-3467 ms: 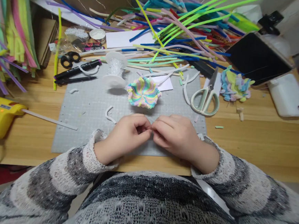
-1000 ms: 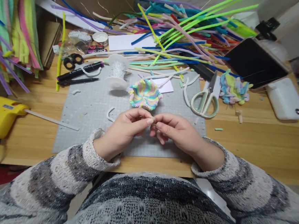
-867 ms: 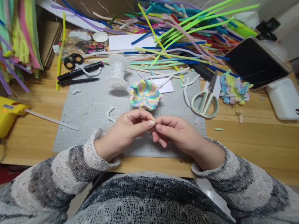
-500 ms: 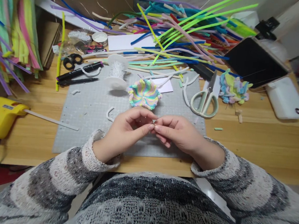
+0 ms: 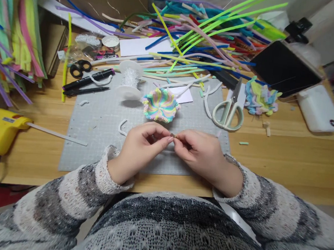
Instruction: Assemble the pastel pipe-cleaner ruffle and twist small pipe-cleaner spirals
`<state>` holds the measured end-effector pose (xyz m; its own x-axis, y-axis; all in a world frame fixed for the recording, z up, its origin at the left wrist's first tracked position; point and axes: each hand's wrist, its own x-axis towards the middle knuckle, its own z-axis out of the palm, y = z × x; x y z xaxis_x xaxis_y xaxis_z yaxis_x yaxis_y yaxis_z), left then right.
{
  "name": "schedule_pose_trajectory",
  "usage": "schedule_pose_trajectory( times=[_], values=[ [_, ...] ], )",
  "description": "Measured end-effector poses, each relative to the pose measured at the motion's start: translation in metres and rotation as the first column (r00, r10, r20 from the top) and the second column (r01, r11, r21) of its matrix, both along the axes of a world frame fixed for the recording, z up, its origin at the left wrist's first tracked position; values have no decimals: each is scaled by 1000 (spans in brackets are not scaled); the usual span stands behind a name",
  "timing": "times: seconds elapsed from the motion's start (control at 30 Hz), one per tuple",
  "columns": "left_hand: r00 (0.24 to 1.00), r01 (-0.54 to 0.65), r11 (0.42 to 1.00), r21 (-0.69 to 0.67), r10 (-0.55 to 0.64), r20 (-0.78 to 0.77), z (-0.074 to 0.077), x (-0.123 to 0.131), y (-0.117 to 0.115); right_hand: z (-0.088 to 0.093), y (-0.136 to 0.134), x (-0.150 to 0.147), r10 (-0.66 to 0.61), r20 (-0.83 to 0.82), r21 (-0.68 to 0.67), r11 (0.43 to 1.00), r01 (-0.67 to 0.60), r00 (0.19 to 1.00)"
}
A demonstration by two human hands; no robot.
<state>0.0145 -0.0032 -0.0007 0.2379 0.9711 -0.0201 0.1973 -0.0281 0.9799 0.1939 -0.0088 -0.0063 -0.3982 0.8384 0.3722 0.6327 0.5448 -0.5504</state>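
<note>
My left hand (image 5: pixel 142 146) and my right hand (image 5: pixel 198 152) meet fingertip to fingertip over the near part of a grey cutting mat (image 5: pixel 97 127). Both are pinched shut on a tiny piece (image 5: pixel 173 135) between them, too small to name. Just beyond the hands sits a ruffled pastel pipe-cleaner flower (image 5: pixel 160 104). A short white pipe-cleaner bit (image 5: pixel 122 126) lies left of my left hand.
Pale green scissors (image 5: pixel 228 108) lie right of the flower. A white spool (image 5: pixel 129 79), black markers (image 5: pixel 86 80) and small black scissors (image 5: pixel 78 67) are at the back left. A yellow glue gun (image 5: pixel 1 131) is far left. Many coloured pipe cleaners (image 5: pixel 203 31) cover the back; a tablet (image 5: pixel 285 67) stands right.
Both hands have stayed together over the mat, the fingers shifting slightly around the tiny piece. My right hand's knuckles have turned a little more downward. Nothing on the table has moved.
</note>
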Motion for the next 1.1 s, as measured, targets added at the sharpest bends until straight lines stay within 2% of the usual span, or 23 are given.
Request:
schedule_pose_trajectory(
  times=[0.13,0.37,0.53,0.73,0.9,1.0,1.07,1.1],
  values=[
    [998,-10,996,-94,16,62,-2,1,1,0,-1,-1,2,2,-34,999,-2,1000],
    [984,8,983,185,26,-179,-2,-2,0,0,2,-2,-26,-109,-205,979,3,994],
    [981,56,971,234,-10,-193,1,-6,1,3,4,-2,-22,-198,-345,937,-49,980],
    [972,99,958,269,-35,-232,4,-8,2,3,4,-2,-2,-237,-390,916,-93,972],
    [974,113,950,290,-49,-220,-4,-8,5,2,4,-3,-14,-273,-415,904,-105,962],
    [991,2,958,288,37,-131,-3,-11,2,-1,6,-2,-80,-320,-463,882,-82,944],
    [990,-121,915,386,139,-19,8,-14,-4,-3,9,-2,-129,-362,-502,861,-77,923],
    [993,-115,884,453,120,19,18,-14,-9,-4,10,-2,-148,-388,-519,851,-83,910]
  ],
)
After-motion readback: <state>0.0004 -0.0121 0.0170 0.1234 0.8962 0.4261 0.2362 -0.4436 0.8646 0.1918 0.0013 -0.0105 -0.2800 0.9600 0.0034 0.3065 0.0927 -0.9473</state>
